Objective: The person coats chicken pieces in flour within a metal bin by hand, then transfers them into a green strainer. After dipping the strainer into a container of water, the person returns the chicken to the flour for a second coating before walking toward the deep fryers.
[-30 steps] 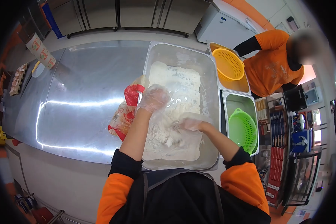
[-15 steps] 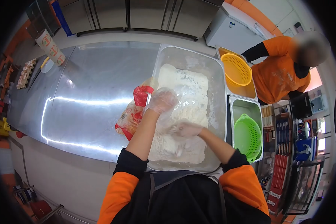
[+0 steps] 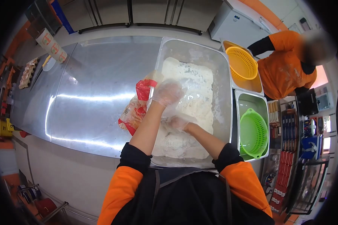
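Observation:
A large metal tray [image 3: 222,90] holds white flour-like powder [image 3: 199,80], spread flat at the back and heaped nearer me. My left hand [image 3: 169,92], in a clear plastic glove, is over the tray's left part, beside a red and clear plastic bag [image 3: 133,112] that hangs at the rim. My right hand [image 3: 179,123], gloved too, is low in the powder, a little nearer me. Motion and the loose gloves blur the fingers of both hands, so what they hold, if anything, is hidden.
Right of the tray, a yellow basket [image 3: 242,63] and a green basket [image 3: 254,133] sit in metal pans. A person in an orange shirt [image 3: 287,65] stands at the back right. On the steel table's [image 3: 97,82] far left are a printed cup stack [image 3: 51,45] and an egg carton [image 3: 27,73].
My right hand has moved left and slightly up through the powder, closer to my left hand. My left hand has shifted slightly right. The view has moved a little.

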Available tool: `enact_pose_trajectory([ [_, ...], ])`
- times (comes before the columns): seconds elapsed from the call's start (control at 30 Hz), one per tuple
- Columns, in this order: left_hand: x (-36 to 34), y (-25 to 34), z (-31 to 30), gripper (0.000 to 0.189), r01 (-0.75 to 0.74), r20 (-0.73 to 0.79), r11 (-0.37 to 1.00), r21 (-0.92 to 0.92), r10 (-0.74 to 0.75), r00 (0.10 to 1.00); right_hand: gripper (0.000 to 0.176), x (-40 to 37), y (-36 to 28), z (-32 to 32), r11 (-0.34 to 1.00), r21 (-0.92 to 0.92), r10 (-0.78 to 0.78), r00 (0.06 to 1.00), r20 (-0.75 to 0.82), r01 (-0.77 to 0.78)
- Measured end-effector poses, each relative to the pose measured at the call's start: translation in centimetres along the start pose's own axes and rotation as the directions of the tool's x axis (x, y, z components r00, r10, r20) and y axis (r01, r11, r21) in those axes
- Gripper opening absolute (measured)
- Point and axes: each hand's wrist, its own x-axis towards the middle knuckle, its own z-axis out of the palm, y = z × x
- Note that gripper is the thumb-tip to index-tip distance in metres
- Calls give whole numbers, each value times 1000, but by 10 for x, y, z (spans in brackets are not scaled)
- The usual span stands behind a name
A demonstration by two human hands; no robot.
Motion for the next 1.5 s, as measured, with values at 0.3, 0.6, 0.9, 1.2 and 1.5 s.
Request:
enact_pose_trajectory([
  [0.3,-6,10,-5,27,-53,5,997,60,53,999,32,18,-15,28,964,189,-231,937,263,184],
  [0.6,-5,-7,17,30,14,1,999,-50,-14,1000,37,4,-20,11,946,297,-51,841,539,-133],
  [0.9,-7,2,12,30,23,100,999,-46,-18,995,25,-136,-22,-70,985,-137,118,986,116,-102],
  [1.2,-82,33,43,32,227,540,972,65,-226,811,45,-91,117,-1,963,-3,249,890,-383,-271],
  [1.5,-102,40,30,23,-187,685,979,79,83,723,43,-147,44,-27,998,28,56,974,-218,-51],
])
